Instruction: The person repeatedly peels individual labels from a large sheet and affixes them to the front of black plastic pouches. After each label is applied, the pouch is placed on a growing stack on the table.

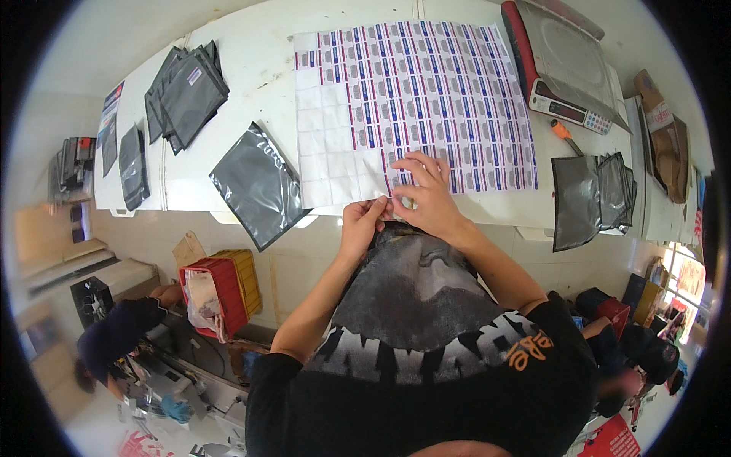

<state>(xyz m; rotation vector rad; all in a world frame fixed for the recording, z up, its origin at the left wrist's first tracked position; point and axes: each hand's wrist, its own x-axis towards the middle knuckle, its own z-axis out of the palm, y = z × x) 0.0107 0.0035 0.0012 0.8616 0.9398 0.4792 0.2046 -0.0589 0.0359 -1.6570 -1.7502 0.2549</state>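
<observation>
A large sheet of stickers (449,114) lies on the white table in front of me, printed in repeating rows of grey, blue and red. Its left side and lower left corner show bare white backing. My left hand (363,225) is closed, thumb and fingers pinching the sheet's near edge. Just right of it, my right hand (428,199) pinches with thumb and forefinger at a sticker by the same edge, its other fingers raised over the sheet. The fingertips partly hide what is between them. Left of the sheet lies a shiny black plastic bag (259,186).
Black bags (190,95) lie in a pile at the far left, with a narrower stack (132,167) nearer. More bags (576,202) hang over the right edge. A red scale (563,107) and an orange-handled tool (562,131) are at right. Red crates (217,297) and other people stand behind.
</observation>
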